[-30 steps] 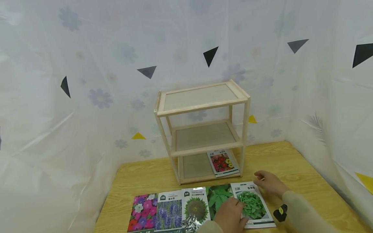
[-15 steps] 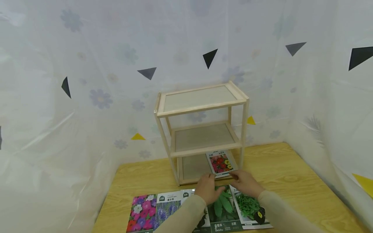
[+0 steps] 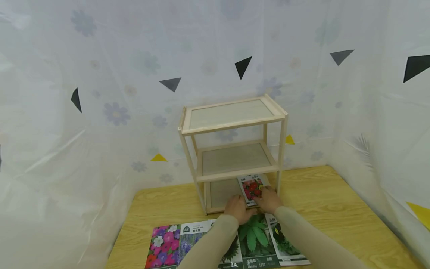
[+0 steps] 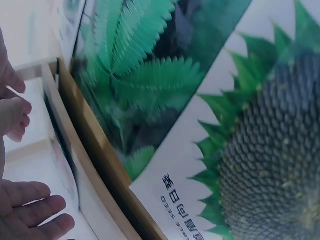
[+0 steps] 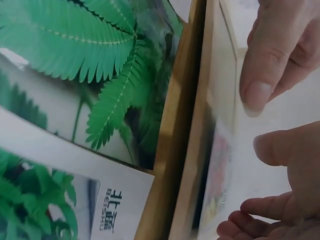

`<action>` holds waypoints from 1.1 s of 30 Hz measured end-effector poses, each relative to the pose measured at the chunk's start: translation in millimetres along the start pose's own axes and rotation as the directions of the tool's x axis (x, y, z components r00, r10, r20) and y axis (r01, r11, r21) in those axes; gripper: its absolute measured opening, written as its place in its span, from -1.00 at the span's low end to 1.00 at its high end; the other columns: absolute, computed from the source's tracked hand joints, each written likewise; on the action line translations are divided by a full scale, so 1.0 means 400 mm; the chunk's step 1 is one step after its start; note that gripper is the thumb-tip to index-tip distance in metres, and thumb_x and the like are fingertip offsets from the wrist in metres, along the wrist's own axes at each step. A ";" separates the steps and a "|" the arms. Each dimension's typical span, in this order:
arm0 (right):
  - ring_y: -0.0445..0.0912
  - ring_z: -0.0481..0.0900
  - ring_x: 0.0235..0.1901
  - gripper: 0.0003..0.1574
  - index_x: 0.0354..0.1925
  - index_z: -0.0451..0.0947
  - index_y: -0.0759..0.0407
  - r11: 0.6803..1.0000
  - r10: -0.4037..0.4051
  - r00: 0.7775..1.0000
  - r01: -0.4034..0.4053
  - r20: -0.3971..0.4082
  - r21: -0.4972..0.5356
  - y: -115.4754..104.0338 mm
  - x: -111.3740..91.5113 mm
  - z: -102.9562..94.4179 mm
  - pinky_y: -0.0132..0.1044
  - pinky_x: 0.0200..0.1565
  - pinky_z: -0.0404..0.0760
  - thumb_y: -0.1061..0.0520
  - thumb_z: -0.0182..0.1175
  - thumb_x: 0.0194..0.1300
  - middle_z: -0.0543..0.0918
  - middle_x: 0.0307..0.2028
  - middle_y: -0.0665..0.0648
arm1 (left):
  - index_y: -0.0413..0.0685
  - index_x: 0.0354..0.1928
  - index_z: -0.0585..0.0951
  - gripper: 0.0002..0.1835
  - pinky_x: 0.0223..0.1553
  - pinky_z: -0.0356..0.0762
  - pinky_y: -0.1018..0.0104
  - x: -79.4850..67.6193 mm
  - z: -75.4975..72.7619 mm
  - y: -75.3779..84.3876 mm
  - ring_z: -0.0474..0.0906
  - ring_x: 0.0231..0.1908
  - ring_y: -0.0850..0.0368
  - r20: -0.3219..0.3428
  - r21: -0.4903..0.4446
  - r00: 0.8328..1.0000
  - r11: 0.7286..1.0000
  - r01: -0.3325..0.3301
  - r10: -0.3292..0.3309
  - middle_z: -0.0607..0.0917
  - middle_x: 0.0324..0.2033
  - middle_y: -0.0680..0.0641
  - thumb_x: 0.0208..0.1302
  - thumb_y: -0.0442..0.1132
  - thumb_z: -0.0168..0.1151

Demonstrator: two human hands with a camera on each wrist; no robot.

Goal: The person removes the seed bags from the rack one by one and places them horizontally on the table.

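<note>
A seed packet with red flowers (image 3: 248, 188) lies on the bottom shelf of a small wooden rack (image 3: 235, 173). My right hand (image 3: 270, 200) reaches over the packet's right part, its fingertips right at the printed picture. Thumb and fingers are spread apart in the right wrist view, where the packet appears as a blurred strip. At the shelf's front edge, by the packet's lower left corner, is my left hand (image 3: 236, 209). Its fingers (image 4: 42, 210) extend loosely over the shelf and hold nothing. A packet with fern-like green leaves (image 3: 256, 237) lies on the table just below both hands.
More seed packets stand in the front row: pink flowers (image 3: 163, 244), lavender (image 3: 189, 243), a sunflower head (image 4: 275, 145) and leafy greens (image 5: 45, 200), partly under my sleeves. The rack's upper shelves (image 3: 231, 114) overhang the hands. Patterned white sheeting surrounds the wooden table (image 3: 319, 209).
My left hand has left the packets in the front row, and my right hand has left the table beside them. Both moved forward to the bottom shelf, the right one over the red-flower packet.
</note>
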State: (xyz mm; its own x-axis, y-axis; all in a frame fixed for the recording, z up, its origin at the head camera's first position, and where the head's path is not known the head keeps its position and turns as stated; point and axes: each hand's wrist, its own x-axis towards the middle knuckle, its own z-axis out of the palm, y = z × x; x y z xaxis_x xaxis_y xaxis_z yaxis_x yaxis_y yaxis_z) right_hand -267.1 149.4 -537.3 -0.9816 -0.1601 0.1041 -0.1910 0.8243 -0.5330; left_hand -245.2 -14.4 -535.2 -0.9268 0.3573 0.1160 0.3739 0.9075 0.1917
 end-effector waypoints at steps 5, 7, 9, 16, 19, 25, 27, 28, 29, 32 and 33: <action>0.36 0.24 0.09 -0.31 0.05 0.30 0.65 0.999 0.017 1.000 -0.017 0.008 -0.040 0.001 0.024 0.022 0.19 0.07 0.26 0.03 0.10 0.27 0.31 0.07 0.57 | -0.16 0.00 0.53 -0.25 0.02 0.38 0.17 0.014 0.018 -0.006 0.43 -0.03 0.00 0.026 0.052 0.999 0.998 0.018 -0.019 0.54 -0.06 -0.11 0.09 0.38 0.03; 0.36 0.24 0.09 -0.34 0.02 0.32 0.67 0.998 0.024 1.000 -0.023 0.016 -0.050 -0.008 0.026 0.020 0.19 0.08 0.24 0.06 0.09 0.26 0.32 0.06 0.57 | -0.17 0.03 0.52 -0.21 0.03 0.38 0.16 0.017 0.029 -0.008 0.43 -0.01 0.00 0.032 0.064 0.999 0.997 0.031 -0.034 0.54 -0.05 -0.11 0.07 0.40 0.02; 0.36 0.24 0.08 -0.35 0.01 0.32 0.69 0.997 0.036 0.999 -0.034 0.025 -0.064 -0.014 0.029 0.019 0.18 0.08 0.25 0.08 0.09 0.26 0.33 0.05 0.57 | -0.19 0.08 0.49 -0.18 0.04 0.37 0.16 0.018 0.039 -0.008 0.42 0.00 0.00 0.041 0.068 0.998 0.997 0.046 -0.049 0.53 -0.03 -0.11 0.07 0.41 0.01; 0.43 0.21 0.07 -0.22 0.09 0.19 0.72 0.990 0.095 0.994 -0.089 0.047 -0.106 0.010 0.065 0.046 0.27 0.07 0.19 0.03 0.10 0.23 0.25 0.06 0.62 | -0.22 0.21 0.38 -0.16 0.12 0.29 0.09 0.024 0.058 -0.006 0.33 0.12 -0.04 0.074 0.056 0.996 0.997 0.052 -0.056 0.45 0.09 -0.14 0.15 0.37 -0.05; 0.43 0.22 0.06 -0.20 0.10 0.19 0.70 0.986 0.110 0.993 -0.103 0.052 -0.128 0.022 0.075 0.056 0.27 0.07 0.18 0.02 0.12 0.21 0.27 0.04 0.61 | -0.16 0.24 0.35 -0.16 0.12 0.28 0.06 0.027 0.064 -0.005 0.31 0.14 -0.04 0.075 0.058 0.996 0.997 0.043 -0.047 0.43 0.13 -0.12 0.17 0.38 -0.09; 0.45 0.27 -0.04 -0.26 0.02 0.29 0.67 0.981 0.109 0.993 -0.102 0.032 -0.167 0.029 0.081 0.064 0.28 -0.02 0.25 0.01 0.14 0.18 0.36 -0.07 0.58 | -0.06 0.26 0.35 -0.21 0.13 0.27 0.07 0.034 0.065 0.000 0.29 0.16 0.01 0.080 0.088 0.996 0.996 0.027 -0.034 0.41 0.16 -0.07 0.18 0.37 -0.12; 0.43 0.29 -0.09 -0.29 -0.02 0.34 0.64 0.978 0.106 0.994 -0.101 0.018 -0.180 0.027 0.081 0.065 0.28 -0.05 0.26 0.00 0.15 0.17 0.39 -0.11 0.55 | -0.04 0.26 0.36 -0.23 0.12 0.29 0.07 0.036 0.063 0.001 0.30 0.16 0.01 0.083 0.098 0.996 0.995 0.018 -0.026 0.42 0.15 -0.06 0.19 0.36 -0.10; 0.42 0.30 -0.10 -0.29 -0.03 0.35 0.63 0.978 0.106 0.994 -0.102 0.011 -0.182 0.026 0.081 0.065 0.28 -0.06 0.25 -0.01 0.16 0.15 0.40 -0.13 0.53 | -0.04 0.25 0.37 -0.25 0.11 0.30 0.07 0.035 0.063 0.002 0.31 0.15 0.00 0.081 0.103 0.997 0.995 0.011 -0.020 0.42 0.15 -0.07 0.20 0.35 -0.09; 0.40 0.32 -0.11 -0.29 -0.03 0.37 0.62 0.975 0.107 0.994 -0.103 0.009 -0.196 0.025 0.081 0.066 0.26 -0.07 0.25 -0.02 0.15 0.15 0.42 -0.15 0.51 | -0.03 0.24 0.38 -0.27 0.10 0.31 0.07 0.035 0.063 0.003 0.32 0.14 0.00 0.079 0.110 0.997 0.994 0.004 -0.013 0.43 0.14 -0.07 0.20 0.33 -0.08; 0.34 0.35 -0.14 -0.32 -0.05 0.39 0.59 0.969 0.100 0.995 -0.096 0.003 -0.227 0.021 0.080 0.065 0.23 -0.08 0.26 -0.01 0.16 0.12 0.44 -0.18 0.47 | -0.01 0.20 0.43 -0.31 0.07 0.34 0.09 0.031 0.062 0.004 0.35 0.11 0.01 0.066 0.135 0.998 0.991 -0.016 0.007 0.46 0.10 -0.06 0.21 0.31 -0.06; 0.33 0.35 -0.14 -0.33 -0.05 0.39 0.59 0.970 0.100 0.995 -0.097 0.003 -0.225 0.020 0.080 0.064 0.23 -0.08 0.26 0.01 0.17 0.11 0.44 -0.20 0.46 | -0.01 0.19 0.44 -0.33 0.06 0.34 0.09 0.029 0.061 0.005 0.35 0.10 0.01 0.062 0.139 0.998 0.990 -0.020 0.011 0.47 0.09 -0.07 0.22 0.30 -0.06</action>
State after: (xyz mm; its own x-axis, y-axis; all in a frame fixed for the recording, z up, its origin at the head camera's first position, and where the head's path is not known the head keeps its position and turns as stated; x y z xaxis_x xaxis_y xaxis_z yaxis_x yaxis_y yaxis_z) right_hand -299.9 136.9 -559.7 -0.9957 -0.0785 0.0483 -0.0902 0.9369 -0.3378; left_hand -256.3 -3.1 -557.4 -0.9231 0.3803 0.0577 0.3832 0.9222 0.0524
